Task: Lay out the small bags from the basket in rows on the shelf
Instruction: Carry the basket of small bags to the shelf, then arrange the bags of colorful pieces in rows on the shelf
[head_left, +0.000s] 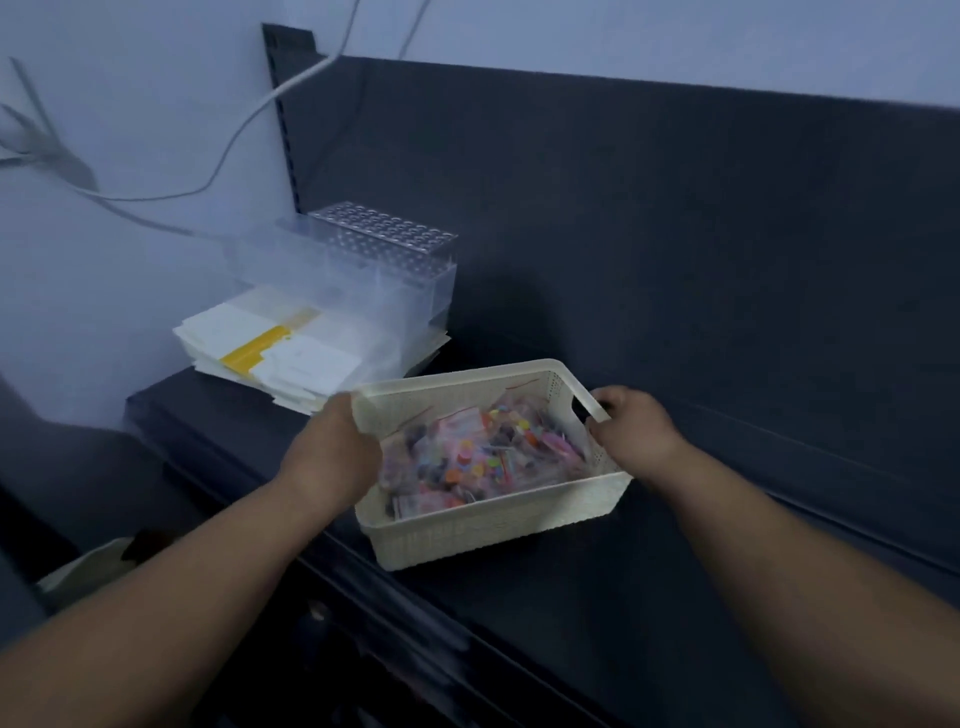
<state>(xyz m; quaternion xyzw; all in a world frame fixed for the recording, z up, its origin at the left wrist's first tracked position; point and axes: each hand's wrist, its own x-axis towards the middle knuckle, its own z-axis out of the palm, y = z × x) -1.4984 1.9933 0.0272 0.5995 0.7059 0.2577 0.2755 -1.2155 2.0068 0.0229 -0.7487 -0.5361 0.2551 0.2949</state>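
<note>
At the shelf (675, 597), left grip (332, 452) and right grip (631, 431) clasp the basket (493, 525) by its ends; keeping it level should stop the small bags (483, 457) spilling.

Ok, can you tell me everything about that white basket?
The basket is creamy white, box-shaped and looks like plastic, with tiny holes patterned over its walls and a handle slot at the right end. It is open on top and full of small bags with colourful bits inside. It sits on the dark shelf, turned slightly askew. The left hand grips its left rim and the right hand grips the right handle.
</note>
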